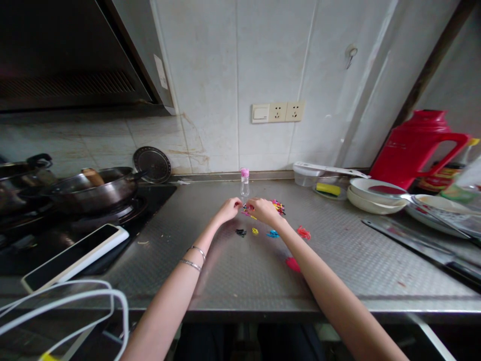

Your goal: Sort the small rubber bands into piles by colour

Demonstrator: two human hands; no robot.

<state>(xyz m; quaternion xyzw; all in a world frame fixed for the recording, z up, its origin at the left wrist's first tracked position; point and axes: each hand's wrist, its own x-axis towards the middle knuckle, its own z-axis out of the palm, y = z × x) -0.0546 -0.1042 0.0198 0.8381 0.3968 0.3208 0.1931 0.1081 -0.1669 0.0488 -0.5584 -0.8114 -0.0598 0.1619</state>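
My left hand (228,210) and my right hand (265,210) are close together over the metal counter, fingertips pinched. Whatever they hold is too small to make out. Just behind them stands a small clear bottle (245,184) with a pink cap. A mixed pile of small coloured pieces (278,206), perhaps bands or clips, lies beside my right hand, partly hidden by it. Nearer to me are separate little groups: black pieces (241,232), yellow pieces (255,230), blue pieces (273,233) and red pieces (304,232). A pink object (293,264) lies partly behind my right forearm.
At left are a stove with a steel pan (93,188), a white-edged device (75,255) and a white cable (120,301). At right stand a red thermos (417,150), stacked bowls (376,200), a yellow sponge (328,189) and a long knife (409,245).
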